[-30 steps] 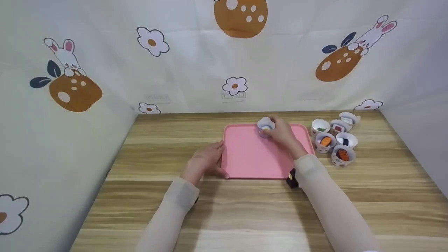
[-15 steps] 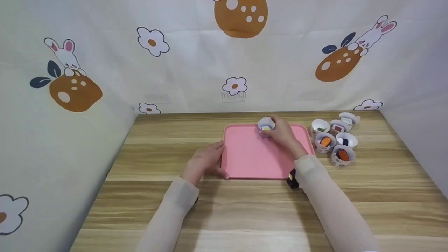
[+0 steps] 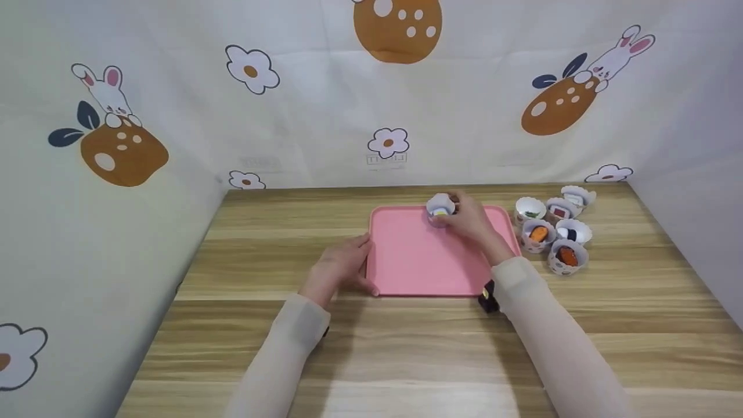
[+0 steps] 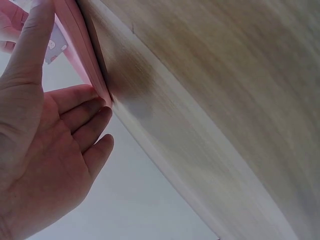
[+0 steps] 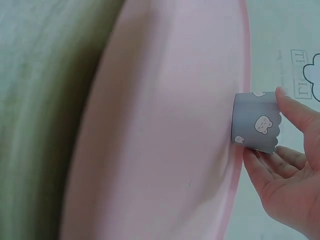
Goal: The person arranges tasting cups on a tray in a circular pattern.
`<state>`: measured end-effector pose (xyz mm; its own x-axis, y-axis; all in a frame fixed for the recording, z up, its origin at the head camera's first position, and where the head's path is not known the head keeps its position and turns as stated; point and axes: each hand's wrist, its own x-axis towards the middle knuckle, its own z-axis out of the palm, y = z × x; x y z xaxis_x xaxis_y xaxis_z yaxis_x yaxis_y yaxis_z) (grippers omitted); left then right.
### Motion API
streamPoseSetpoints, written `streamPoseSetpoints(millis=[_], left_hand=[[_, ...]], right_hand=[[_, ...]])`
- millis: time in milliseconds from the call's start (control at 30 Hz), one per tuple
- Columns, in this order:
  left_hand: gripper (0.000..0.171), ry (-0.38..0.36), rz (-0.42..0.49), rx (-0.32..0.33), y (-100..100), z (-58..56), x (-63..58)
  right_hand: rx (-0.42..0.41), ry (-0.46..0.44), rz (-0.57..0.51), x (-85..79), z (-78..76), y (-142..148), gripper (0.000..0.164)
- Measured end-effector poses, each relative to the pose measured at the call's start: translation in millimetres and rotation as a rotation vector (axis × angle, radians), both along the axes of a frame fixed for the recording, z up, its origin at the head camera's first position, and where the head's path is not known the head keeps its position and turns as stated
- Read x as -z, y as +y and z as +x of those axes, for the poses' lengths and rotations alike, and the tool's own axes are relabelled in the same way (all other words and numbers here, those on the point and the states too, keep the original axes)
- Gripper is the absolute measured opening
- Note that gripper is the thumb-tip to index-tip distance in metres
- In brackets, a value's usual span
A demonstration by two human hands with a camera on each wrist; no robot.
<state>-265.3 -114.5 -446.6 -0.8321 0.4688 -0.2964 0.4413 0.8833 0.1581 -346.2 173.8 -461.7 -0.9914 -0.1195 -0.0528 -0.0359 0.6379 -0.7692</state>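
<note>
A pink tray (image 3: 418, 261) lies on the wooden table. At its left side is my left hand (image 3: 342, 261), with fingertips against the side edge and the thumb by the front left corner. In the left wrist view its fingers (image 4: 90, 127) are only slightly bent. My right hand (image 3: 469, 219) holds a small paper baking cup (image 5: 255, 120) between thumb and fingers, at the tray's back edge. The cup is grey-lilac with white bear faces and a scalloped rim. A small yellow and white piece shows inside it in the head view.
Right of the tray, several similar cups stand grouped, holding toy sushi pieces, including an orange one (image 3: 538, 234) and a red one (image 3: 567, 256). A dark object (image 3: 488, 297) shows beside the right sleeve at the tray's front right corner. A patterned curtain (image 3: 313, 116) hangs behind the table.
The right forearm and wrist have shifted very slightly to the right. The cup stays at the tray's back edge, and the left hand keeps its place.
</note>
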Motion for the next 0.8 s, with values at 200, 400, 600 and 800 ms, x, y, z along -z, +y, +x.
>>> streamPoseSetpoints(millis=[200, 400, 600, 800], left_hand=[[0.116, -0.009, 0.019, -0.014, 0, 0.3, -0.8], [0.115, -0.014, 0.006, -0.017, 1, 0.3, -1.4], [0.115, -0.011, -0.003, -0.012, 1, -0.6, -0.8], [0.115, 0.006, -0.012, 0.012, 1, -0.3, -1.3]], right_hand=[[-0.003, -0.003, -0.049, -3.3, 3.1, 3, 0.072], [-0.014, 0.009, -0.082, -7.0, 6.6, 10, 0.068], [-0.008, 0.021, -0.089, -10.8, 10.1, 18, 0.073], [-0.018, 0.054, -0.092, -13.0, 14.4, 27, 0.072]])
